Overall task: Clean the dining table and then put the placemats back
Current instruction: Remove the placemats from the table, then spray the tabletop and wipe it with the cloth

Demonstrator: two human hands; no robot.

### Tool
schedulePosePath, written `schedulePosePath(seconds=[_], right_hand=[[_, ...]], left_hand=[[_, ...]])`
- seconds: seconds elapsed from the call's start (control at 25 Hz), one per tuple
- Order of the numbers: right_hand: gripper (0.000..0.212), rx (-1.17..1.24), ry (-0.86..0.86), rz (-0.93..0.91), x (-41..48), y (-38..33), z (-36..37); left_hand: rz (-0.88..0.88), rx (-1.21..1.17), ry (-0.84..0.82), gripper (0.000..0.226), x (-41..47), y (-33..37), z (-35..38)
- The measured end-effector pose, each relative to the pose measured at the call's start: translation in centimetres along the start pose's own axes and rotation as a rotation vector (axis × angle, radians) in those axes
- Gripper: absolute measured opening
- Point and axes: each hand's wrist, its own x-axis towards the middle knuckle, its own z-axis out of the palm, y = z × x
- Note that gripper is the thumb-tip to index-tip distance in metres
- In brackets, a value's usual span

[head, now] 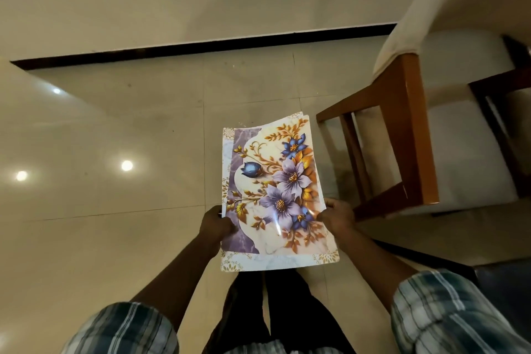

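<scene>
Judging by what shows, the task sits somewhere between its two halves: the placemats (pixel 275 181) are gathered in a stack and none lies on a table yet, so laying them back out appears to be what is left. Whether the wiping is finished cannot be told, as no tabletop is surely in view. The stack hangs in the lower middle of the frame, above the tiled floor (pixel 253 89) and the person's legs, its floral face up and its far end curling slightly, with several sheet edges fanned at the top and left. The left hand (pixel 218 224) grips the stack's left edge with fingers curled round it. The right hand (pixel 336 215) pinches the right edge, thumb on the printed face and the other fingers underneath — hidden. A wooden chair (pixel 413 129) with a pale cushion stands near, at the right of the frame.
</scene>
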Motion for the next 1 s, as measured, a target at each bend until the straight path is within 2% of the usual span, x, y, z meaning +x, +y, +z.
schedulePosePath(seconds=[0.2, 0.36, 0.48, 0.52, 0.56, 0.68, 0.84, 1.0], right_hand=[[0.031, -0.067, -0.014, 0.012, 4.5, 1.6, 1.5], [0.051, -0.095, -0.196, 0.025, 5.4, 2.5, 1.7], [0.06, -0.032, -0.276, 0.088, 5.1, 3.2, 1.8], [0.059, -0.024, -0.266, 0.11, 5.0, 3.6, 1.9], [0.054, -0.001, -0.252, 0.125, 4.7, 3.8, 2.0], [0.051, 0.134, -0.171, 0.179, 3.5, 4.8, 2.1], [0.026, 0.254, -0.097, 0.156, -1.5, 2.6, 1.2], [0.021, 0.408, 0.029, 0.093, -7.1, 1.9, -1.3]], left_hand=[[-0.075, 0.024, -0.003, 0.037, 3.7, -1.0, 1.0], [-0.085, 0.046, -0.043, 0.031, 5.4, -1.5, 2.3], [-0.154, 0.042, -0.031, 0.048, 5.5, -0.9, 2.7], [-0.166, 0.044, -0.012, 0.054, 5.4, -0.8, 2.8], [-0.158, 0.046, 0.001, 0.05, 5.3, -0.6, 2.7], [-0.066, 0.104, -0.033, 0.017, 4.5, -0.1, 2.5], [0.018, 0.126, -0.137, 0.015, 1.5, 2.1, 3.2], [0.166, 0.248, -0.289, 0.019, -3.7, 4.5, 5.1]])
